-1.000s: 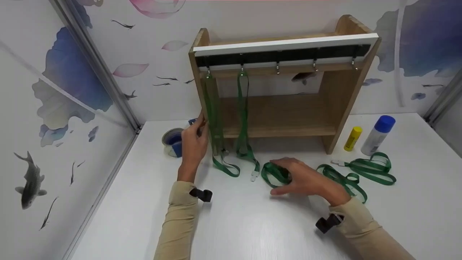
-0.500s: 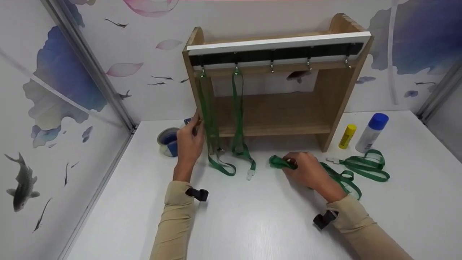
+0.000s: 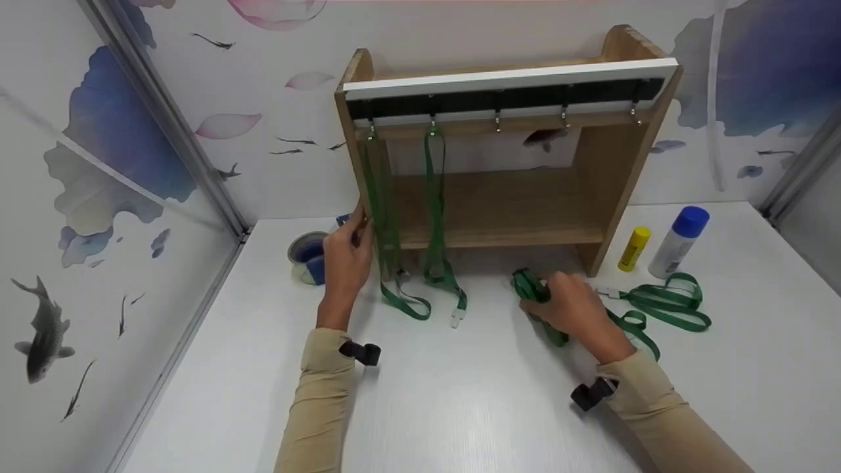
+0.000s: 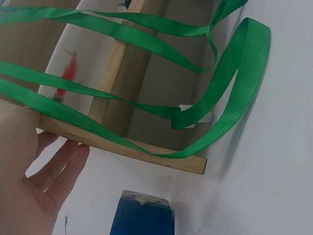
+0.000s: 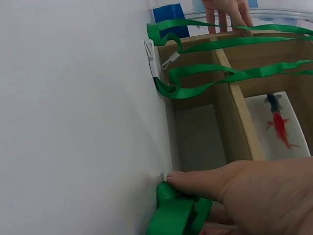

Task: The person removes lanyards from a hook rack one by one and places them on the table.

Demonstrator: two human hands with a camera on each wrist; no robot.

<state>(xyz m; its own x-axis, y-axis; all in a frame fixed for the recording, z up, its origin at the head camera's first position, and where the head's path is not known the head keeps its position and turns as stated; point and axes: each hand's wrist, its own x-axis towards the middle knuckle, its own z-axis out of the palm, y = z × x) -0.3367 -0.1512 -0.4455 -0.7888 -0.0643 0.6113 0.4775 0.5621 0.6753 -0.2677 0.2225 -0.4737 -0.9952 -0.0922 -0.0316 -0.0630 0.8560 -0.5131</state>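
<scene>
In the head view my right hand (image 3: pixel 573 309) grips a bundled green lanyard (image 3: pixel 529 285) just above the white table, its thumb against the ribbon in the right wrist view. My left hand (image 3: pixel 346 261) rests against the left side panel of a small wooden shelf (image 3: pixel 499 203). Its fingers lie fairly straight along the panel's outer side in the left wrist view; its thumb is out of sight there. Two green lanyards hang from the leftmost hooks: one (image 3: pixel 382 203) beside my left hand, another (image 3: pixel 435 197) to its right. Their lower ends reach down toward the tabletop.
A black strip (image 3: pixel 499 100) carries several small hooks. Right of my right hand lie green lanyards, one looped (image 3: pixel 670 305). Behind them stand a yellow glue stick (image 3: pixel 634 249) and a blue-capped bottle (image 3: pixel 680 242). A tape roll (image 3: pixel 307 253) sits left of the shelf.
My right hand has closed on the lanyard, lifted it slightly and drawn it a little to the right, turning the bundle. My left hand stays at the shelf panel.
</scene>
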